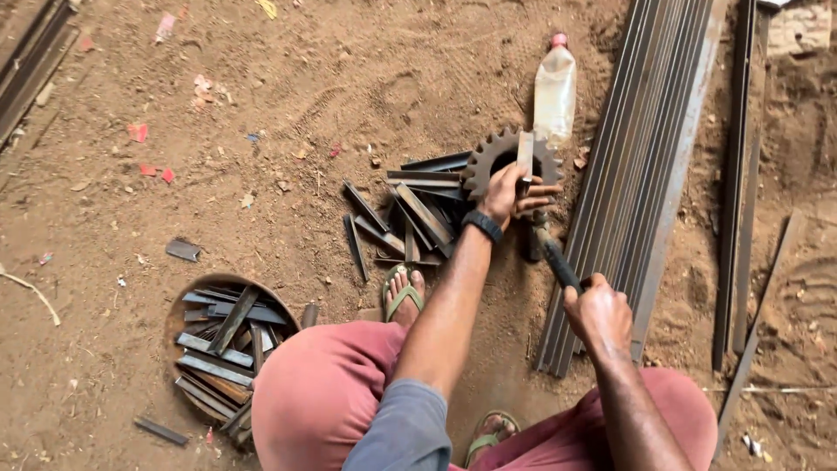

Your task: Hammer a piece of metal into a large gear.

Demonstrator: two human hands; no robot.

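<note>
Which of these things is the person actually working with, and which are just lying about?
In use:
- left hand steadying a short metal piece on the toothed gear
- right hand holding a hammer

Lying about:
- plastic bottle
- long steel bars
- loose cut strips
- round basin of strips

We see a short flat metal strip (525, 154), grey and rust-edged, standing upright just right of centre in the upper frame, its lower end on a dark, rusty toothed gear wheel (499, 159) lying flat on the dirt. Below it, a dark-handled hammer (551, 253) slants toward lower right.
</note>
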